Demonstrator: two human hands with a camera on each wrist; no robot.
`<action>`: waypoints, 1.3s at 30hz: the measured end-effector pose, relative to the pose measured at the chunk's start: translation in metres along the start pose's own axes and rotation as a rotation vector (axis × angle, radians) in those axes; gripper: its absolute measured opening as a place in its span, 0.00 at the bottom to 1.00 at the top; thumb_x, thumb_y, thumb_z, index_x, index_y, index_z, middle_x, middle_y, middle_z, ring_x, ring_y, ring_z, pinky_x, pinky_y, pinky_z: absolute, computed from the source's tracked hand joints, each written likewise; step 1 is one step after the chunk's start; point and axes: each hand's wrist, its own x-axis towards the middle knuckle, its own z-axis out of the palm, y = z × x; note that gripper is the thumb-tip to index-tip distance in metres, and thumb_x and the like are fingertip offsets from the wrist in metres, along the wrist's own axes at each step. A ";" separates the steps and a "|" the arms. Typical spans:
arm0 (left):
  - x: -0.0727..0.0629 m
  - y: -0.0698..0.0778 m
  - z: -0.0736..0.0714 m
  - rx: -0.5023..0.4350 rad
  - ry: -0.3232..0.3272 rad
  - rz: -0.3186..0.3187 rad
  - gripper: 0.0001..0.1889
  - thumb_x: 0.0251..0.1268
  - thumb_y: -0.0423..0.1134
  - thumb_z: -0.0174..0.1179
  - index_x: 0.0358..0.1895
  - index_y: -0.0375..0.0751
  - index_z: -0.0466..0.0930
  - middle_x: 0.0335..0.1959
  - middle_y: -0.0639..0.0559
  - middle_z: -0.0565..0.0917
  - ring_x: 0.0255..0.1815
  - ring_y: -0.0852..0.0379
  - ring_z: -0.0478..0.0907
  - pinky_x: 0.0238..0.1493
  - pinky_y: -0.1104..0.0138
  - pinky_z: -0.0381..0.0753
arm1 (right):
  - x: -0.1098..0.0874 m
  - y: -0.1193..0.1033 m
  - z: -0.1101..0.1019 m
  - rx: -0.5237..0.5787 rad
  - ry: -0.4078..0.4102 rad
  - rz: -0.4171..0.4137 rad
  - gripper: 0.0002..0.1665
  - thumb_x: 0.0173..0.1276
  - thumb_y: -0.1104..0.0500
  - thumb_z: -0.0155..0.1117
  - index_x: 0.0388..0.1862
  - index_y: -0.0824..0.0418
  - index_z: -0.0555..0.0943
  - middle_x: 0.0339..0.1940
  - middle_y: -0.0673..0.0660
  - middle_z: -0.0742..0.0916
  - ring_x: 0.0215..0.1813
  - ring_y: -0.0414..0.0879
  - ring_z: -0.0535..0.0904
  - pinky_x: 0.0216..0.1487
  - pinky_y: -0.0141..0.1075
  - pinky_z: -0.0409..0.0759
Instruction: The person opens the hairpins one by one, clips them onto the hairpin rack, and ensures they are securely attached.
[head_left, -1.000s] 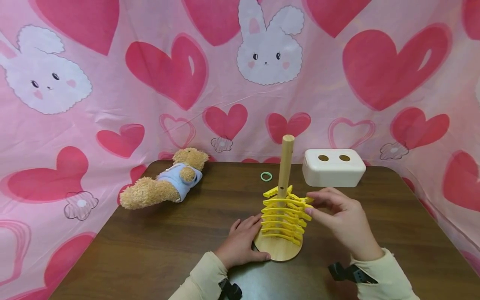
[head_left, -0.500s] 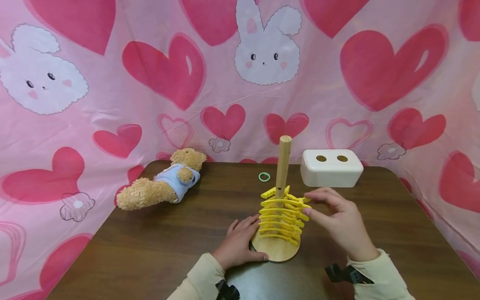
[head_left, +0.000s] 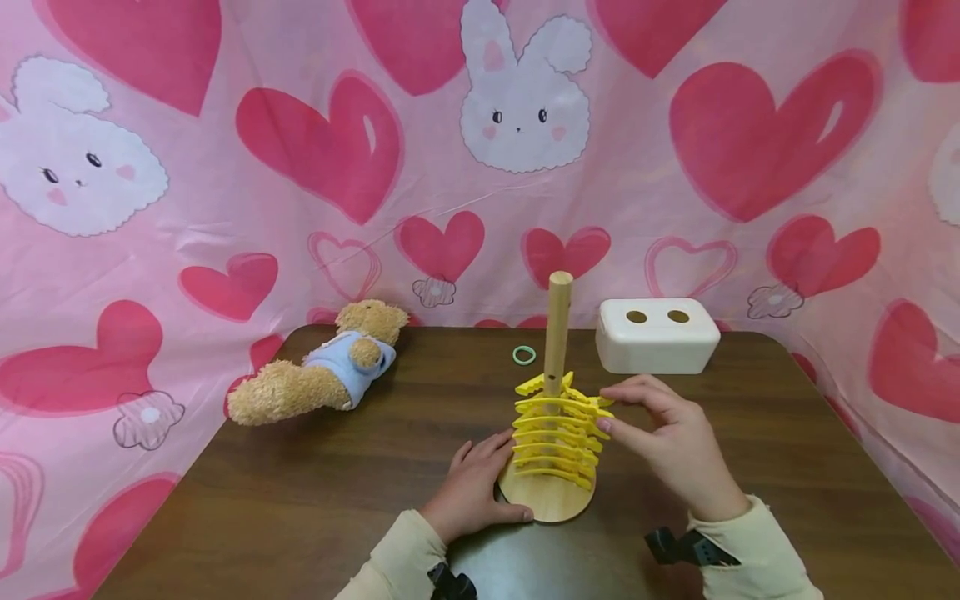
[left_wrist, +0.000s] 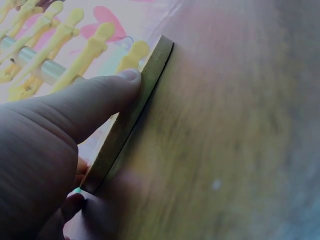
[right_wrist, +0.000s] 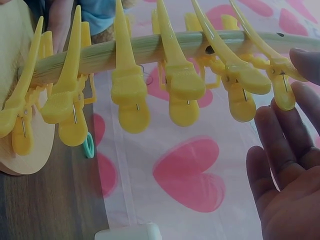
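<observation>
Several yellow hair clips point(head_left: 553, 405) are clamped in a column around an upright wooden post point(head_left: 557, 329). The post stands on a round wooden base point(head_left: 551, 504), forming one stand. My left hand point(head_left: 471, 496) holds the base's left side; in the left wrist view its thumb point(left_wrist: 107, 95) lies over the rim. My right hand point(head_left: 678, 442) pinches the handle end of the uppermost clip between thumb and fingers. In the right wrist view this top clip point(right_wrist: 284, 95) sits at the right end of the row, around the post. Part of its handle is hidden behind the fingers.
A plush bear point(head_left: 322, 379) in a blue top lies at the back left. Behind the post is a small green ring point(head_left: 524, 356). A white box point(head_left: 658, 346) with two round holes stands at the back right of the brown table point(head_left: 300, 508), before a pink printed cloth.
The whole head view shifts slightly, so everything appears a little further left. Both hands keep their places on the base and the top clip.
</observation>
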 end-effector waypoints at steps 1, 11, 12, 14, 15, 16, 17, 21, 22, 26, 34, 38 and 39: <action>0.000 0.000 0.001 -0.004 0.002 0.000 0.54 0.51 0.69 0.70 0.78 0.46 0.61 0.80 0.55 0.58 0.79 0.53 0.55 0.75 0.40 0.45 | 0.000 0.000 0.000 -0.006 -0.003 0.002 0.16 0.61 0.58 0.77 0.49 0.52 0.87 0.47 0.46 0.85 0.52 0.39 0.79 0.58 0.23 0.73; 0.001 0.001 0.003 -0.023 0.020 -0.005 0.54 0.48 0.71 0.70 0.77 0.47 0.63 0.78 0.56 0.61 0.77 0.55 0.59 0.74 0.41 0.46 | -0.002 -0.001 -0.002 -0.003 -0.004 0.003 0.16 0.61 0.58 0.77 0.49 0.53 0.87 0.47 0.46 0.85 0.52 0.39 0.79 0.58 0.21 0.72; 0.002 0.001 0.002 -0.026 0.020 -0.008 0.54 0.48 0.71 0.70 0.77 0.47 0.63 0.78 0.56 0.61 0.77 0.55 0.59 0.75 0.41 0.46 | -0.001 -0.001 -0.002 -0.004 -0.006 0.002 0.16 0.62 0.58 0.77 0.49 0.53 0.87 0.47 0.46 0.85 0.53 0.39 0.79 0.58 0.21 0.72; 0.003 0.002 0.001 -0.030 0.020 -0.014 0.54 0.48 0.70 0.71 0.77 0.47 0.63 0.78 0.56 0.61 0.77 0.55 0.59 0.75 0.41 0.46 | 0.000 0.000 -0.002 -0.007 -0.008 0.001 0.16 0.62 0.58 0.77 0.49 0.52 0.86 0.48 0.45 0.85 0.53 0.39 0.78 0.58 0.21 0.72; 0.004 0.002 0.001 -0.029 0.020 -0.017 0.54 0.48 0.70 0.71 0.77 0.47 0.63 0.79 0.56 0.61 0.77 0.55 0.59 0.75 0.41 0.46 | 0.001 0.000 -0.002 -0.008 -0.009 0.000 0.16 0.62 0.58 0.77 0.49 0.52 0.86 0.48 0.45 0.84 0.53 0.39 0.78 0.59 0.21 0.71; 0.004 0.002 0.001 -0.029 0.020 -0.019 0.54 0.48 0.70 0.71 0.77 0.47 0.63 0.79 0.56 0.61 0.77 0.55 0.59 0.75 0.41 0.46 | 0.001 0.000 -0.002 -0.009 -0.009 -0.002 0.16 0.62 0.58 0.77 0.49 0.52 0.86 0.48 0.45 0.84 0.54 0.38 0.78 0.59 0.21 0.71; 0.005 0.002 0.001 -0.027 0.021 -0.018 0.54 0.48 0.70 0.71 0.77 0.46 0.63 0.79 0.56 0.60 0.77 0.55 0.59 0.75 0.41 0.46 | 0.001 0.001 -0.002 -0.009 -0.008 -0.004 0.16 0.62 0.58 0.77 0.49 0.52 0.86 0.48 0.45 0.84 0.54 0.38 0.78 0.59 0.21 0.71; 0.005 0.003 0.001 -0.020 0.024 -0.012 0.54 0.48 0.69 0.71 0.77 0.46 0.64 0.79 0.55 0.61 0.77 0.54 0.59 0.75 0.42 0.46 | 0.001 0.003 -0.002 -0.005 -0.004 -0.024 0.17 0.61 0.60 0.77 0.49 0.54 0.86 0.48 0.46 0.85 0.53 0.38 0.78 0.59 0.20 0.70; 0.005 0.003 0.001 -0.020 0.026 -0.011 0.54 0.48 0.69 0.71 0.77 0.46 0.64 0.79 0.55 0.61 0.77 0.54 0.59 0.75 0.42 0.47 | 0.001 0.004 -0.002 -0.003 -0.004 -0.032 0.17 0.61 0.61 0.77 0.49 0.54 0.86 0.48 0.46 0.85 0.53 0.38 0.78 0.59 0.21 0.71; 0.005 0.002 0.003 -0.023 0.028 -0.010 0.53 0.49 0.68 0.72 0.77 0.46 0.64 0.78 0.55 0.61 0.77 0.54 0.59 0.75 0.42 0.46 | 0.001 0.006 -0.001 -0.006 -0.010 -0.048 0.17 0.60 0.61 0.78 0.48 0.57 0.86 0.48 0.47 0.85 0.53 0.37 0.78 0.59 0.21 0.71; 0.005 0.001 0.004 -0.035 0.022 -0.005 0.53 0.49 0.69 0.71 0.77 0.47 0.63 0.79 0.56 0.60 0.77 0.55 0.58 0.75 0.41 0.45 | -0.001 0.006 -0.002 -0.013 -0.009 -0.046 0.17 0.60 0.61 0.77 0.48 0.54 0.86 0.48 0.47 0.85 0.54 0.37 0.78 0.59 0.20 0.70; 0.005 0.000 0.005 -0.030 0.022 -0.003 0.54 0.49 0.69 0.71 0.77 0.46 0.63 0.79 0.56 0.60 0.78 0.55 0.58 0.75 0.41 0.46 | -0.002 0.006 -0.002 -0.030 -0.020 -0.018 0.18 0.61 0.58 0.77 0.50 0.52 0.85 0.50 0.45 0.85 0.54 0.39 0.78 0.58 0.20 0.70; 0.005 0.000 0.006 -0.026 0.021 -0.003 0.53 0.49 0.69 0.71 0.77 0.47 0.63 0.79 0.56 0.60 0.78 0.54 0.57 0.75 0.42 0.46 | -0.002 0.006 -0.003 -0.031 -0.023 -0.012 0.19 0.61 0.58 0.77 0.51 0.52 0.85 0.51 0.45 0.85 0.54 0.40 0.77 0.58 0.21 0.70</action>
